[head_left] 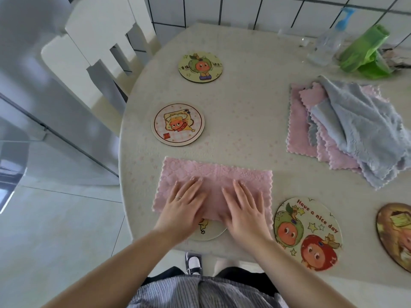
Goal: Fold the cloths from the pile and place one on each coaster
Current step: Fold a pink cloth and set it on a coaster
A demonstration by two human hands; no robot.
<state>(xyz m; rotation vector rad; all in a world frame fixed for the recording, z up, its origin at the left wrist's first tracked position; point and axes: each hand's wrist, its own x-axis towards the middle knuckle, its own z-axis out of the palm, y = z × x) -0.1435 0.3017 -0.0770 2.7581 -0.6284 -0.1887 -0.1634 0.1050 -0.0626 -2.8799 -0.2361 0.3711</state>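
Cloth [213, 174]: soft, light, limp, likely slides. My left hand [184, 203] and right hand [242, 205] press it flat, fingers straight. Best pinched at corners.

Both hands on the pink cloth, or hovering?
Touching. The head view shows the left hand and right hand lying flat, fingers straight, on the pink cloth, with no gap visible under them.
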